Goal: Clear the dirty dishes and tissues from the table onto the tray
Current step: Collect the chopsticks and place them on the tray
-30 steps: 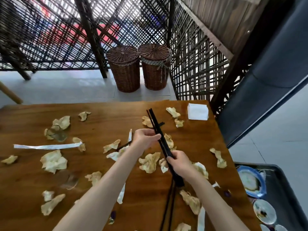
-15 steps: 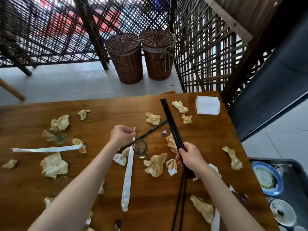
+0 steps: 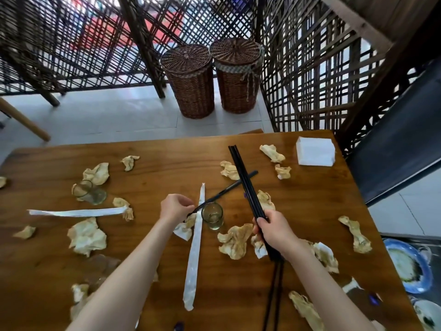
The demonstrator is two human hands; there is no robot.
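Gathering chopsticks at the table [image 3: 148, 163].
My right hand [image 3: 274, 231] grips a black chopstick bundle [image 3: 245, 182]; my left hand [image 3: 175, 207] pinches a single chopstick [image 3: 229, 187] beside a small glass [image 3: 212, 216].

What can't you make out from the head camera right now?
- Tray: cut off by the right edge; how many dishes it holds is unknown.
- Single chopstick: its near end is hidden under the left hand.
- Bundle of chopsticks: middle covered by the right hand.

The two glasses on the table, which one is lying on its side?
The glass at the left, beside a crumpled tissue, lies tipped over. The other glass, between the hands, stands upright.
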